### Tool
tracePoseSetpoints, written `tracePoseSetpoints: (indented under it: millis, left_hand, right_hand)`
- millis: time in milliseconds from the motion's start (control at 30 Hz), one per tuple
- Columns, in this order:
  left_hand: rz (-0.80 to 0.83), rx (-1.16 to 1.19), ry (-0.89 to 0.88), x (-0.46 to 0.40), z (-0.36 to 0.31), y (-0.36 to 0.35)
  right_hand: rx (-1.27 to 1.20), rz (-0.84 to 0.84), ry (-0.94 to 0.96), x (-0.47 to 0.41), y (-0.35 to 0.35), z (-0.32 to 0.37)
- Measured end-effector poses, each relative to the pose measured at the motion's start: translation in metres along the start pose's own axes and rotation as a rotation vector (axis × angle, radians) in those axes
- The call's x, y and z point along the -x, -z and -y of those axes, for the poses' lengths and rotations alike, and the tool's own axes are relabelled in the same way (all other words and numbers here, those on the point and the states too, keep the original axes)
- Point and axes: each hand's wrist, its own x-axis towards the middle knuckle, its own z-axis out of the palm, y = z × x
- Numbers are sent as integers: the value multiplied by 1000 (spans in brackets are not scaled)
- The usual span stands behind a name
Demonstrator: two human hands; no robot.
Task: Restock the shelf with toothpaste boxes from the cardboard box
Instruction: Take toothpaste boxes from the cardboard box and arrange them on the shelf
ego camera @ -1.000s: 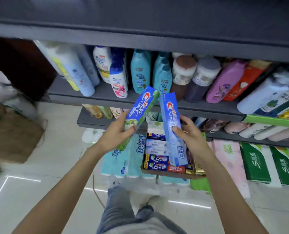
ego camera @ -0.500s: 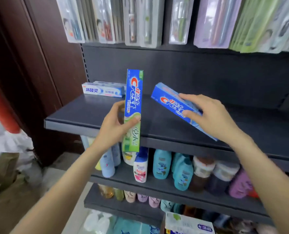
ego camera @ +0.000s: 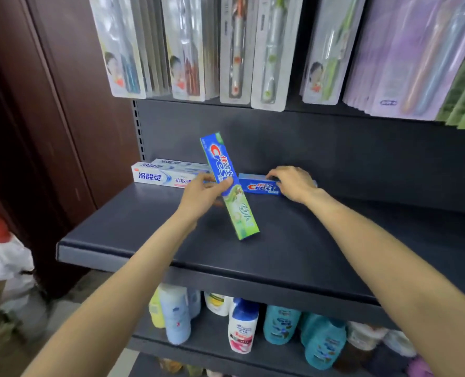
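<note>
Right hand point(ego camera: 291, 183) pressed the blue box point(ego camera: 258, 186) flat at the shelf point(ego camera: 144, 240) back, probably lining it up; left hand point(ego camera: 201, 194) gripped the green-ended box point(ego camera: 230, 186) tilted, waiting its turn.

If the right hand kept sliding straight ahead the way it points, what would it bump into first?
Probably the dark back panel of the shelf. The right hand holds the blue Crest box lying near the back, and nothing else shows behind it, though depth is hard to judge.

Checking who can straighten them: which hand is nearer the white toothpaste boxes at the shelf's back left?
Left. The left hand sits just in front of the white toothpaste boxes; the right hand is farther right.
</note>
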Motion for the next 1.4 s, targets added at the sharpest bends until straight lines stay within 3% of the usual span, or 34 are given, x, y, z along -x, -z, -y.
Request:
tracePoseSetpoints:
  millis: [100, 200, 300, 400, 500, 667, 833, 967, 1133, 1233, 1333, 1400]
  left_hand:
    - [31, 68, 39, -12, 2, -9]
    - [94, 154, 4, -16, 3, -22]
    - [134, 307, -40, -14, 0, -35]
    - [-39, 311, -114, -27, -2, -24]
    - [-85, -131, -247, -49, 6, 0]
    - [189, -814, -525, -73, 26, 1]
    - [203, -1221, -532, -79, 29, -17]
    - [156, -1102, -582, -46, 17, -23]
    - [223, -774, -666, 45, 6, -33]
    - [273, -589, -735, 109, 20, -48]
    - [347, -566, -933, 162, 53, -69]
    - [500, -640, -1058, 187, 88, -83]
  right_hand:
    - [-385, -162, 1, 9, 9, 12]
    - [-836, -1, 39, 40, 32, 36]
    - [-786, 11, 72, 59, 42, 29]
    - [-612, -89, 26, 62, 45, 3]
    - [-410, -122, -19, 57, 32, -16]
    - [-191, -141, -10, 33, 3, -10]
    - [49, -171, -42, 22, -10, 8]
    - [-87, -258, -30, 63, 8, 23]
    - [-370, -395, -5, 173, 23, 37]
    - [-386, -455, -17, 248, 12, 41]
    - [-372, -463, -36, 320, -14, 39]
    - [-369, -383, -69, 366, -42, 32]
